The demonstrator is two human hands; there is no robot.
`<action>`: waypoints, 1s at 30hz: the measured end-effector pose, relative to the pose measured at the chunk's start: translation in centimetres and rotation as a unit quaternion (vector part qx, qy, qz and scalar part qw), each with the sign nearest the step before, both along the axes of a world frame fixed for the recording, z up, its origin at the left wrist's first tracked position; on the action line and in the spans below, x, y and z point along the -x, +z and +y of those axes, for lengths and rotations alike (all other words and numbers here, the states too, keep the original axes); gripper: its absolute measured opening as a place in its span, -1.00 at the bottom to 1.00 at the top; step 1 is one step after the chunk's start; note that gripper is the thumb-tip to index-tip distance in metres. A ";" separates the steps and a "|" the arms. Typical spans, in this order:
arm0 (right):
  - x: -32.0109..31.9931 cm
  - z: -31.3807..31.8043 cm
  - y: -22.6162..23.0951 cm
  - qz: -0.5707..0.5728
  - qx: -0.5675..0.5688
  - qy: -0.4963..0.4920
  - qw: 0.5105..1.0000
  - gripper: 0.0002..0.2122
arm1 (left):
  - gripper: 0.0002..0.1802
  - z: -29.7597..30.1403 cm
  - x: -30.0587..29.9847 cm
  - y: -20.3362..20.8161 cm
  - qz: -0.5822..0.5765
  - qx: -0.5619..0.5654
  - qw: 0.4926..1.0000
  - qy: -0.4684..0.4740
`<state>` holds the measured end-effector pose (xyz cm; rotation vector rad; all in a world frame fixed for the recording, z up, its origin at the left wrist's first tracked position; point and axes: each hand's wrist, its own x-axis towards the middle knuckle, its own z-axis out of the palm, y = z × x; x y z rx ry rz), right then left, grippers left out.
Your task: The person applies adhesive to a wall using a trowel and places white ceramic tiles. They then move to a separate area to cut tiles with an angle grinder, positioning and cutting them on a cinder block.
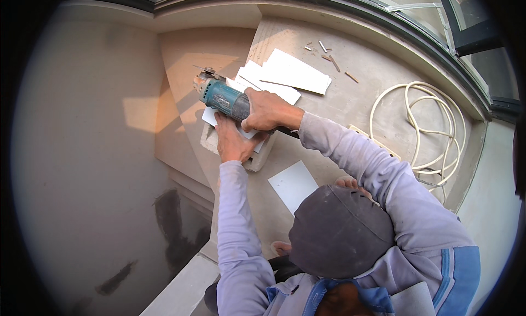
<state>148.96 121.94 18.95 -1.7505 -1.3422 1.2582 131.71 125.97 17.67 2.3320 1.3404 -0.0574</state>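
Observation:
Neither of my hands is in view. Below me a person in a dark cap and a light jacket crouches over white tiles. That person's right hand grips the body of a teal angle grinder, its disc pointing away to the upper left. The person's left hand presses beside the grinder on a white tile, which lies on a pale block. More white tiles lie overlapped just beyond. Another tile lies flat by the person's foot.
A cream cable lies in loose coils at the right, near a power strip. Small scraps are scattered past the tiles. Dark window frames border the far side. Stepped edges and dark patches show at the left.

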 end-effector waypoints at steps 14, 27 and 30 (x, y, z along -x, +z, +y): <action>0.0 -0.1 0.2 0.003 0.015 0.001 1.000 -0.32 | 0.30 0.0 0.0 0.1 -0.001 -0.009 1.000 -0.002; -0.3 -0.5 0.2 0.005 0.011 0.001 1.000 -0.33 | 0.32 0.2 0.3 -0.2 -0.024 0.001 1.000 0.006; -0.2 -0.5 0.1 0.004 0.010 -0.001 1.000 -0.33 | 0.32 0.3 0.3 -0.3 -0.023 0.001 1.000 0.002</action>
